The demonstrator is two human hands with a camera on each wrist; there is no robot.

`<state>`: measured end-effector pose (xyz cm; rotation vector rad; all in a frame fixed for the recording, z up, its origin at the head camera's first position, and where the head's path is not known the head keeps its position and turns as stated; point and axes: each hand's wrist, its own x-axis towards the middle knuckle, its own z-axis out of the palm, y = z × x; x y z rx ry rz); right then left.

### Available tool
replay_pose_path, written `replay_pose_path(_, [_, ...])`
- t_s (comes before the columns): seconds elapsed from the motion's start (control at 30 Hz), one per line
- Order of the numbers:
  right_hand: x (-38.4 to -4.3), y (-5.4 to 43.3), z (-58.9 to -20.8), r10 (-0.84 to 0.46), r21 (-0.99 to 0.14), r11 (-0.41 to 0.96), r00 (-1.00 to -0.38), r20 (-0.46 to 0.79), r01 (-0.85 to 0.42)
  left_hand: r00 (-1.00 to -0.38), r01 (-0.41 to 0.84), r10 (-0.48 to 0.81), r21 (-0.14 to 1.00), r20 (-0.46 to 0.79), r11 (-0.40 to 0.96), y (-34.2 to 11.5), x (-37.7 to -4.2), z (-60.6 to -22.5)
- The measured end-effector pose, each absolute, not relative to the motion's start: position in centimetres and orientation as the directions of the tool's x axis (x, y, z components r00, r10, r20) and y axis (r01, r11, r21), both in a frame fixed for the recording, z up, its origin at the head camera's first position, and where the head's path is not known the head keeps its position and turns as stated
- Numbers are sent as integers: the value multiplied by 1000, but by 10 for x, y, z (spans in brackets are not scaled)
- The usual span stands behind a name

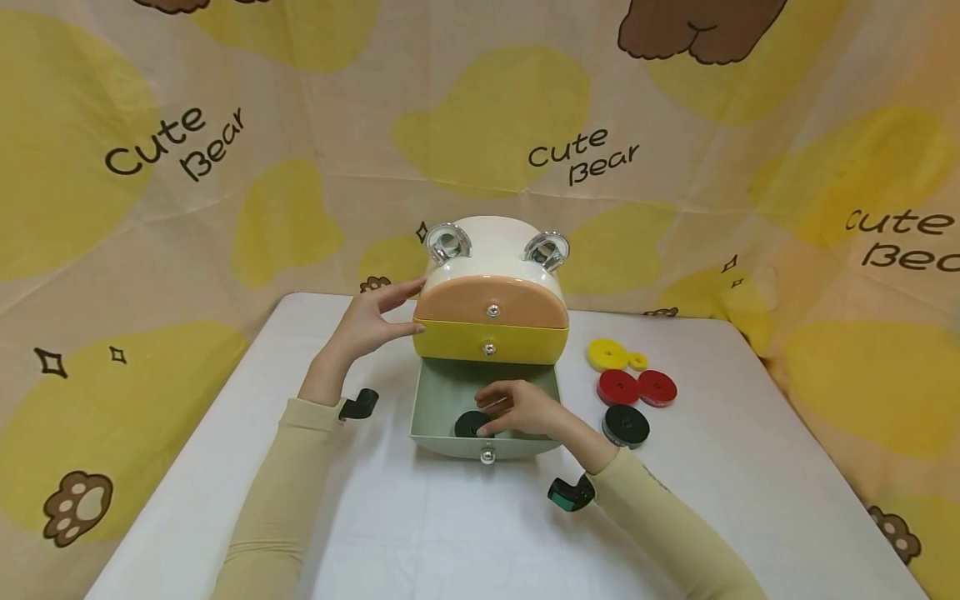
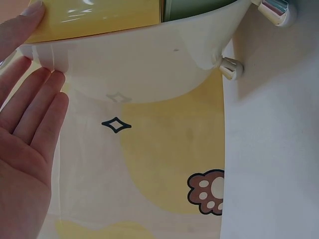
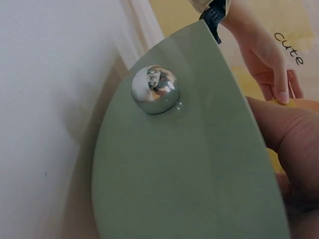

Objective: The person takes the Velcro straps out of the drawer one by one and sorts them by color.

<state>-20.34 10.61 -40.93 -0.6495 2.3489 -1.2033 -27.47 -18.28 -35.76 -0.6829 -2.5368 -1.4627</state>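
Observation:
The left hand (image 1: pixel 372 321) rests against the left side of a rounded animal-shaped drawer box (image 1: pixel 498 242). Its fingers are extended along the white side, and the thumb touches the edge of the yellow drawer (image 1: pixel 450 340). Below it, the green drawer (image 1: pixel 435 400) is pulled out. Inside lies a black disc (image 1: pixel 468 423). The right hand (image 1: pixel 528 408) reaches in over the drawer's right side, with thumb and loosely bent fingers apart at the disc's right edge. In the right wrist view, the drawer's green front (image 3: pixel 164 164) hides most of that hand's fingers.
Right of the box lie another black disc (image 1: pixel 626 425), two red discs (image 1: pixel 618 387), a yellow disc (image 1: pixel 606 354) and a small yellow ring (image 1: pixel 637 361). The orange drawer (image 1: pixel 457 302) is closed. A silver knob (image 1: pixel 487 456) sticks out from the green drawer. A patterned cloth hangs behind the white table (image 1: pixel 450 533).

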Motion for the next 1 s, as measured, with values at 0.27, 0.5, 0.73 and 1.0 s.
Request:
replay_pose_path(0.27, [-205,103,-421,-598,-813,531,-785,-161,-238,-880,463,323,779,348,422,-182,-276,-359])
replay_pose_path(0.5, [-208,101,-422,-600,-801,543,-784,-160,-252,-882,458,321,786,344,415,-182,-276,-359])
replay_pose_path(0.73, [-208,96,-423,-564,-769,588,-809,-167,-251,-886,452,317,789,340,416,-183,-277,-359])
replay_pose_path(1.0, [-207,91,-424,-492,-774,607,-850,-186,-182,-880,464,323,780,349,420,-183,-276,-358])
